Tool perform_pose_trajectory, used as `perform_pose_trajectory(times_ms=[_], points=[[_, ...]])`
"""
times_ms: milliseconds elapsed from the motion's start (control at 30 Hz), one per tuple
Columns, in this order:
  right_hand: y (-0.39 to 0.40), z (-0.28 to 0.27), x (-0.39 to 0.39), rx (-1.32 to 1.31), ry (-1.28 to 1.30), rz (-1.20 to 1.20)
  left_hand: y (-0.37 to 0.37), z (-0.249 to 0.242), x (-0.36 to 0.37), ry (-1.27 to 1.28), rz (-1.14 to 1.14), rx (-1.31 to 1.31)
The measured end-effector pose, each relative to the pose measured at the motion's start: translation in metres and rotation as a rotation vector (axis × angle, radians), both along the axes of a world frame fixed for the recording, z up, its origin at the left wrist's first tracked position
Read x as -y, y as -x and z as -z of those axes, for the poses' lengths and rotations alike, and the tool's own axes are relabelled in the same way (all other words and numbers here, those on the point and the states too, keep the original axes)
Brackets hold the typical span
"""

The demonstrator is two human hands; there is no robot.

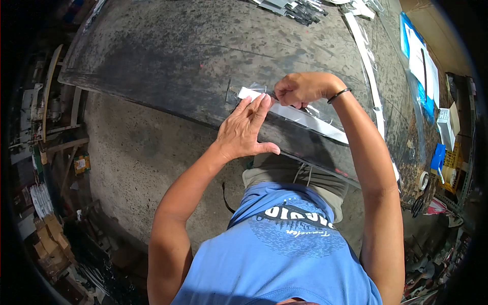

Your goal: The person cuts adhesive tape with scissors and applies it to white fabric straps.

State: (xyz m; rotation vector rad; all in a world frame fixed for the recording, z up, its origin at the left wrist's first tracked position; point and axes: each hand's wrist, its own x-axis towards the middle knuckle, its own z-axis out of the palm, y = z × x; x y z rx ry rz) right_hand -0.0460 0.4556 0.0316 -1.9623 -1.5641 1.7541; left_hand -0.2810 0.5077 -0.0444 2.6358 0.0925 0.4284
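A long white strip (315, 123) lies along the front edge of the dark worktable (168, 66). My left hand (243, 124) rests over the strip near its left end, fingers extended and thumb out to the side, pressing on it. Just to the right, my right hand (297, 90) is curled in a pinch above the strip, a black band on its wrist. A small dark object shows partly beneath its fingers; what it is I cannot make out. Bits of clear film lie by the strip's left end.
Grey and black strips (295, 9) are piled at the table's far edge. Another long white strip (367, 71) runs down the right side. Farther right are blue-and-white packaging (421, 66), a tape roll (423, 180), black-handled scissors (418, 206) and a yellow basket (451, 165).
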Motion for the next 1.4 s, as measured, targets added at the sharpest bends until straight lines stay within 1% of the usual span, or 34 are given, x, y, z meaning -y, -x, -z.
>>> perform_pose_trajectory(times_ms=[33,433,633,700,733,800,833,900,933,1000,1033,1100,1133,1167,1233,1267,1333,1400], points=[[0.001,0.000,-0.001,0.000,0.002,0.000,0.000,0.001,0.000,0.035,0.006,-0.011],[0.006,0.003,-0.008,0.040,0.048,0.005,0.001,0.002,0.000,0.048,0.010,0.009],[0.011,0.004,-0.007,0.126,-0.004,-0.023,0.001,0.002,0.000,0.044,0.010,0.005],[0.015,0.000,-0.006,0.214,-0.032,-0.040,0.001,0.002,0.000,0.047,0.010,0.003],[0.016,0.001,-0.005,0.213,-0.030,-0.040,0.001,0.002,0.000,0.049,0.009,0.001],[0.018,0.006,-0.003,0.288,-0.121,-0.067,0.002,0.001,0.000,0.047,0.008,-0.004],[0.018,0.009,0.000,0.287,-0.119,-0.067,0.001,0.001,0.000,0.043,0.006,-0.008],[0.021,0.015,0.007,0.369,-0.315,-0.043,0.001,0.000,0.000,0.035,0.002,0.002],[0.022,0.019,0.009,0.367,-0.312,-0.042,0.001,0.000,0.000,0.023,-0.001,0.013],[0.025,0.023,0.013,0.481,-0.313,0.013,0.002,0.001,0.001,0.034,-0.002,0.002],[0.025,0.022,0.017,0.490,-0.315,0.015,0.001,0.000,0.001,0.039,-0.003,-0.001],[0.031,0.019,0.029,0.561,-0.538,0.137,-0.001,-0.001,0.000,0.043,-0.003,0.005],[0.030,0.025,0.036,0.533,-0.636,0.161,-0.001,-0.001,0.001,0.052,-0.007,0.000],[0.029,0.027,0.043,0.534,-0.636,0.152,-0.001,-0.001,0.001,0.054,-0.014,0.004],[0.032,0.026,0.053,0.406,-0.639,0.373,-0.002,-0.004,0.001,-0.021,-0.024,-0.019],[0.029,0.026,0.054,0.407,-0.638,0.372,-0.001,-0.004,0.001,-0.019,-0.025,-0.019],[0.022,0.021,0.052,0.329,-0.520,0.365,-0.002,-0.005,0.001,-0.021,-0.024,-0.016],[0.020,0.011,0.051,0.348,-0.559,0.363,-0.002,-0.004,0.001,-0.020,-0.023,-0.015]])
